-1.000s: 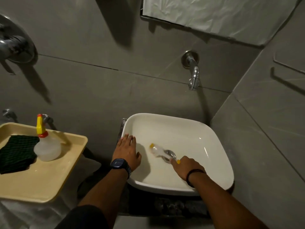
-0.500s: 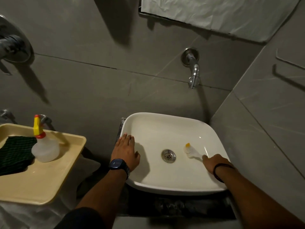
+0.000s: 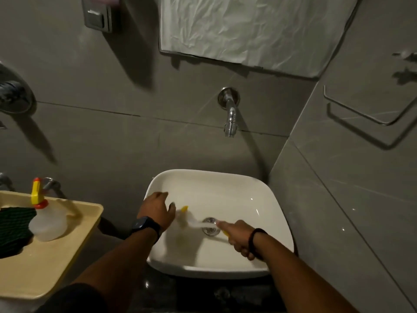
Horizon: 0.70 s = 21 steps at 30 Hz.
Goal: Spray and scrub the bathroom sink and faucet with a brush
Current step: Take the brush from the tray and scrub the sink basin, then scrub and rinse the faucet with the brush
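Observation:
A white square sink (image 3: 266,199) stands below a chrome faucet (image 3: 230,119) on the grey wall. My right hand (image 3: 239,238) is shut on a white and yellow brush (image 3: 191,220), blurred by motion, whose head lies on the left part of the basin beside the drain (image 3: 211,225). Resting on the sink's left rim is my left hand (image 3: 156,211), which wears a dark watch, with its fingers spread. A clear spray bottle (image 3: 47,220) with a yellow and red nozzle stands on the beige tray (image 3: 74,240) at the left.
A dark green cloth (image 3: 13,229) lies on the tray beside the bottle. A wall corner closes in on the right with a metal towel ring (image 3: 361,111). White paper (image 3: 248,30) covers the mirror above. Another chrome fitting (image 3: 13,96) sits far left.
My right hand swept the brush from the basin's right side across the drain to the left. The view has tilted up. My left hand stays on the left rim.

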### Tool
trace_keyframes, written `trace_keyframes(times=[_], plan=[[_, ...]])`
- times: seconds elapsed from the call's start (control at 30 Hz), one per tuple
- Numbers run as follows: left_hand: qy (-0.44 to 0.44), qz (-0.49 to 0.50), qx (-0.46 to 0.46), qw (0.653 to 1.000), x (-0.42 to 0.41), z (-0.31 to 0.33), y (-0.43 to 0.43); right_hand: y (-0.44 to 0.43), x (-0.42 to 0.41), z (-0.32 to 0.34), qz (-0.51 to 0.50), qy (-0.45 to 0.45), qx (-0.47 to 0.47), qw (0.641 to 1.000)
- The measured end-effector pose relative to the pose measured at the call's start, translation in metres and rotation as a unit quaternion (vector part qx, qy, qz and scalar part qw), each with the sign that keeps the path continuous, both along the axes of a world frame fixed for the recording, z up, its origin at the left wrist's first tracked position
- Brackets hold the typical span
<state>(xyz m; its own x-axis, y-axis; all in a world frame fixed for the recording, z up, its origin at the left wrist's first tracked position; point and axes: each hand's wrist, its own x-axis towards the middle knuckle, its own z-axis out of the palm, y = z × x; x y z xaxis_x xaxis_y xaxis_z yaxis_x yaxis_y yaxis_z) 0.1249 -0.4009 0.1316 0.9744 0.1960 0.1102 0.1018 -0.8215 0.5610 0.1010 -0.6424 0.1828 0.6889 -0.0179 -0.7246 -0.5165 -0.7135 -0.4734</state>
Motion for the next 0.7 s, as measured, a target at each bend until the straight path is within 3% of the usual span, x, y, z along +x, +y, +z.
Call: trace_keyframes(times=[0.13, 0.2, 0.5, 0.7], plan=[[-0.071, 0.019, -0.194, 0.978, 0.043, 0.102, -0.039, -0.030, 0.026, 0.057, -0.110, -0.085, 0.100, 0.985], [-0.078, -0.002, -0.287, 0.955, 0.065, 0.137, -0.056, -0.042, 0.036, 0.067, -0.156, -0.084, 0.137, 0.975], [-0.019, -0.105, -0.363, 0.926, 0.112, 0.185, -0.109, -0.086, 0.040, 0.065, -0.193, -0.040, 0.205, 0.959], [-0.005, -0.148, -0.485, 0.862, 0.136, 0.157, -0.105, -0.093, 0.059, 0.059, -0.200, -0.013, 0.194, 0.960]])
